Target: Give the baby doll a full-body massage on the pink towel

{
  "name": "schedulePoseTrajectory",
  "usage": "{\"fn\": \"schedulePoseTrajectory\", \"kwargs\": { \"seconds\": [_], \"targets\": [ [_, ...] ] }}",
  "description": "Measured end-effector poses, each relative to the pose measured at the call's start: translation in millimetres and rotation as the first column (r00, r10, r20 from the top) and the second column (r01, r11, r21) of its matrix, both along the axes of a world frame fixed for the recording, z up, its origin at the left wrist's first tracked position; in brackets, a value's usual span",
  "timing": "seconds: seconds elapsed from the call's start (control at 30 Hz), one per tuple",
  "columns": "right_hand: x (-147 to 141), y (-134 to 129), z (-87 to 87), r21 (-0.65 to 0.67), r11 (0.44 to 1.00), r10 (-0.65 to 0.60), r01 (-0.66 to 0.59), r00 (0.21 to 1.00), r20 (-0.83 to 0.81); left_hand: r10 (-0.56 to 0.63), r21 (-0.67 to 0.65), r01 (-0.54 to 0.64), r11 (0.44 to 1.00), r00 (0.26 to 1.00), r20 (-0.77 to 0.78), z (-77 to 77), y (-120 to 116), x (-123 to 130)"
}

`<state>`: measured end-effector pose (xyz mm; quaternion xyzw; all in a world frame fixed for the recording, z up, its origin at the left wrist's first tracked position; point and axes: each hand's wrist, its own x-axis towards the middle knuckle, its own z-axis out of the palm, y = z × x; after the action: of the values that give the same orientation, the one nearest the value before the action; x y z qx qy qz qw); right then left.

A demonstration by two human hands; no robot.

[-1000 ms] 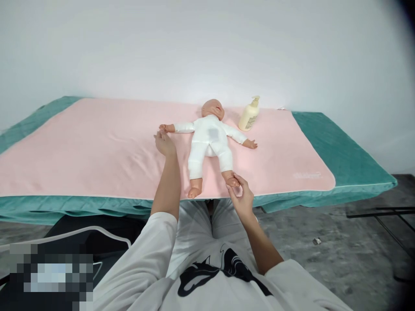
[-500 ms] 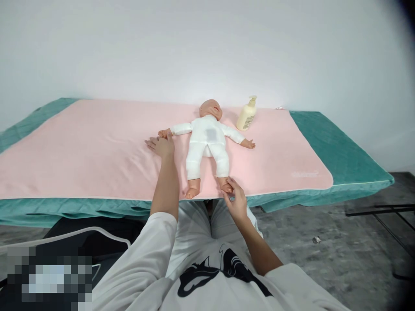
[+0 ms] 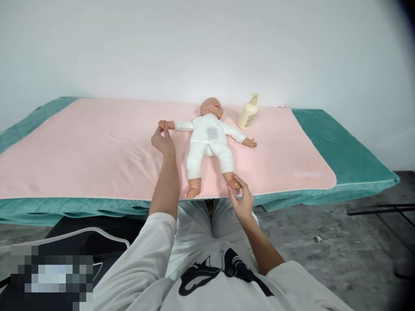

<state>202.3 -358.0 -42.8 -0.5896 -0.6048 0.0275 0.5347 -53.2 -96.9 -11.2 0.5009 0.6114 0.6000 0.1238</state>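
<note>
Your left hand (image 3: pixel 164 140) pinches the doll's (image 3: pixel 210 131) hand, fingers nearly closed. Your right hand (image 3: pixel 241 198) grips its foot (image 3: pixel 234 183) between thumb and fingers.

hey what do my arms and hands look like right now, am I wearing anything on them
Your left hand and right hand are bare, with no gloves visible. The left sleeve and right sleeve are pale grey-white, loose and creased, ending around the elbows and leaving both forearms uncovered. I see no cables on either arm.
</note>
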Motion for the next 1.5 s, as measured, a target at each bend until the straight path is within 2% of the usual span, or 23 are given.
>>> {"fn": "schedulePoseTrajectory", "kwargs": {
  "seconds": [0.1,0.27,0.4,0.57,0.83,1.1,1.33,1.5],
  "targets": [
    [2,7,13.5,0.02,0.999,0.028,-0.027,0.999,-0.018,0.053,0.132,-0.058,0.99,0.998,0.042,4.6,-2,10],
    [2,26,32.9,0.044,0.998,0.044,-0.043,0.998,-0.037,-0.123,0.256,0.11,0.96,0.992,0.033,13.6,-12,28],
    [2,45,45.7,0.051,0.998,0.049,-0.048,0.998,-0.025,-0.197,0.251,0.222,0.942,0.973,-0.122,15.0,-16,37],
    [4,71,57.2,0.103,0.993,0.053,-0.056,0.998,0.036,-0.325,0.241,0.418,0.876,0.88,-0.346,13.2,-15,47],
    [2,95,66.5,0.09,0.992,0.082,-0.086,0.995,0.053,-0.465,0.195,0.57,0.798,0.789,-0.401,14.3,-16,50],
    [3,90,62.4,0.078,0.994,0.075,-0.078,0.996,0.048,-0.443,0.267,0.524,0.809,0.841,-0.31,8.0,-12,49],
    [8,80,73.0,0.042,0.994,0.101,-0.102,0.994,0.038,-0.325,0.262,0.359,0.895,0.931,-0.166,7.2,-11,42],
    [6,68,74.8,0.045,0.995,0.091,-0.092,0.996,0.023,-0.313,0.308,0.305,0.901,0.949,-0.025,12.5,-13,30]
  ]
}}
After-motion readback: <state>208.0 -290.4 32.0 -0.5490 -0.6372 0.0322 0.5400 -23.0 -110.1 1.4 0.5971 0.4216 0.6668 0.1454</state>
